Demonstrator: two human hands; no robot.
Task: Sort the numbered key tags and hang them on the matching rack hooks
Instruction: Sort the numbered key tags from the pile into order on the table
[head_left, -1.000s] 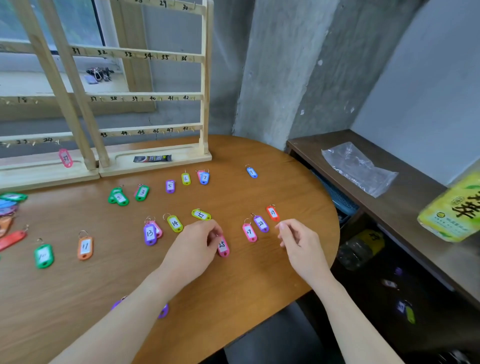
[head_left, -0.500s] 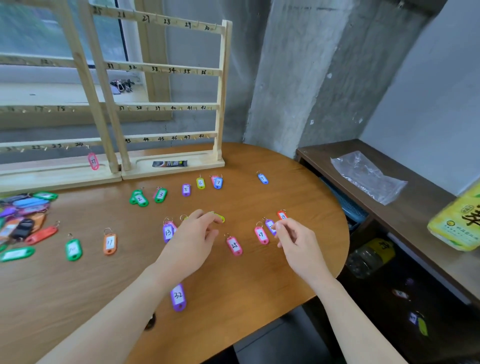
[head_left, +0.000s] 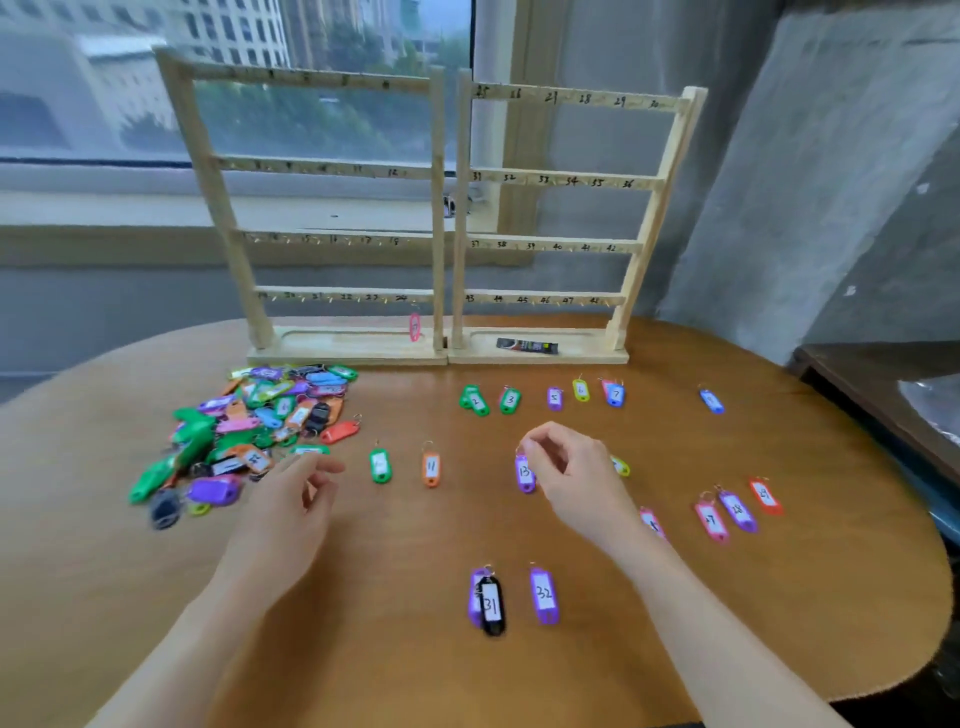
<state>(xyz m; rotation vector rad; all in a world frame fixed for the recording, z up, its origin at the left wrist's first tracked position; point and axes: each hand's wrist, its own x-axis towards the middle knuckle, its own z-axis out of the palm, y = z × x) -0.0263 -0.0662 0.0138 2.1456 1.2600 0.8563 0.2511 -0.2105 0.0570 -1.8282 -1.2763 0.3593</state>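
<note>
Sorting phase, rack nearly bare. My right hand (head_left: 566, 467) sits fingers curled, thumb and forefinger pinching the ring of the purple plastic key tag marked 13 (head_left: 524, 474), which lies on the round wooden counter (head_left: 779, 597) w/ its long axis running toward me. My left hand (head_left: 296, 499) hovers loosely open, holding nothing, just right of the unsorted heap of coloured plastic key tags (head_left: 249, 431). The pale wooden two-panel rack w/ numbered hooks (head_left: 447, 208) stands straight ahead at the counter's back edge. Hook 13 looks to be on the left panel, third rail, so the tag goes up and left from the right hand, I reckon.
</note>
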